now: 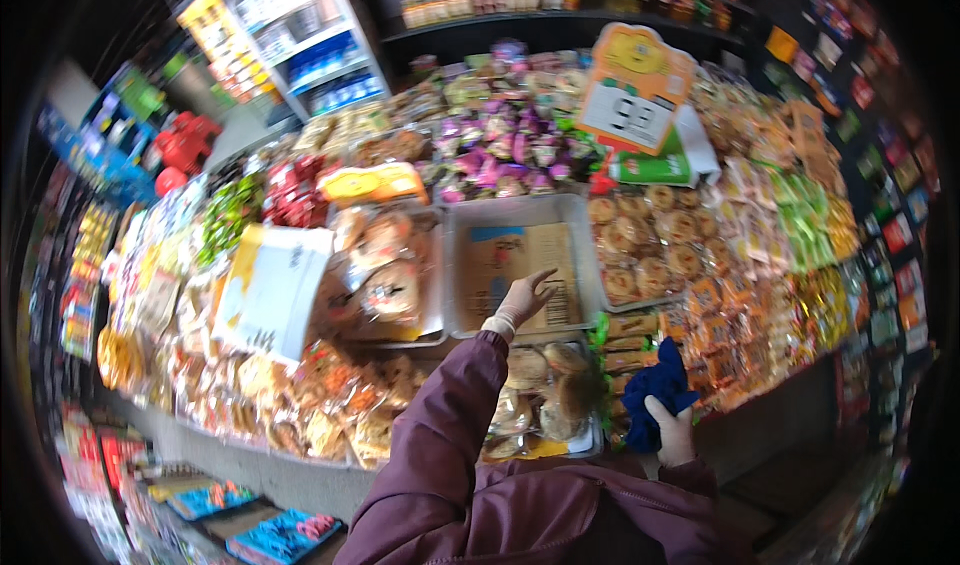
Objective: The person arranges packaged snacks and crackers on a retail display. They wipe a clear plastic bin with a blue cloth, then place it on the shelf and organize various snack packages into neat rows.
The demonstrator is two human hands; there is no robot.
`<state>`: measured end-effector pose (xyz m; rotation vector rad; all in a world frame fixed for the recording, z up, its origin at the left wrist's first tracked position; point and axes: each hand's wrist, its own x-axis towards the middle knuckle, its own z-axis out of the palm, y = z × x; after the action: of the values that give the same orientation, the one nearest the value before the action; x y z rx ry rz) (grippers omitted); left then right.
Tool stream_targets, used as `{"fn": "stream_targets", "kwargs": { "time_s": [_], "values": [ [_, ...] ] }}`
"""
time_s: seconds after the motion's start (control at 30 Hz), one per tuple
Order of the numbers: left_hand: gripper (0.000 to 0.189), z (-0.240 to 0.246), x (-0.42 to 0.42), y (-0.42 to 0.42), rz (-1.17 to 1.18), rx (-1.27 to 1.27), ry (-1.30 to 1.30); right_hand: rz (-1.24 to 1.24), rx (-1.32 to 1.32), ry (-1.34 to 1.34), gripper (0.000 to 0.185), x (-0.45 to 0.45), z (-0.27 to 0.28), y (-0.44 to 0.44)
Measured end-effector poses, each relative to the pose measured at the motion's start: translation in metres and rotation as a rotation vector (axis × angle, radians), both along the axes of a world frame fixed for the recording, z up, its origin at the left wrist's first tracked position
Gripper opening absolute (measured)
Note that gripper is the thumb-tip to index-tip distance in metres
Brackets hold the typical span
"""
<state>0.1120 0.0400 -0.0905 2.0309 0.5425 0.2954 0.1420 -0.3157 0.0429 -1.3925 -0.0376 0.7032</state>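
My left hand, in a pale glove, reaches over a clear plastic bin at the middle of the display. Its fingers are apart, with nothing in them. A piece of printed brown cardboard lines the bottom of that bin, and I cannot tell whether my fingertips touch it. My right hand, also gloved, grips a crumpled dark blue cloth by the front edge of the display. Below my left forearm, a bin of wrapped round pastries is partly covered by the sleeve.
Wrapped cookies fill the bin on the right; packaged flatbreads fill the one on the left. A large orange price sign rises at the back. A white sheet leans over goods at left. Bottled goods line a shelf behind.
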Motion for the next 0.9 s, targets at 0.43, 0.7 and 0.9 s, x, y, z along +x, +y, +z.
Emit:
{"fn": "stream_targets", "kwargs": {
  "time_s": [0.43, 0.7, 0.9],
  "values": [
    [0.078, 0.123, -0.454, 0.149, 1.56, 0.285, 0.162, 0.423, 0.086, 0.014, 0.044, -0.035, 0.031, 0.068],
    [0.054, 0.049, -0.48, 0.229, 1.295, -0.19, -0.412, 0.472, 0.066, 0.01, 0.045, -0.05, 0.039, 0.065],
    [0.026, 0.11, -0.428, 0.204, 1.398, -0.123, -0.874, 0.381, 0.09, -0.007, 0.044, -0.052, 0.036, 0.048]
  ]
}}
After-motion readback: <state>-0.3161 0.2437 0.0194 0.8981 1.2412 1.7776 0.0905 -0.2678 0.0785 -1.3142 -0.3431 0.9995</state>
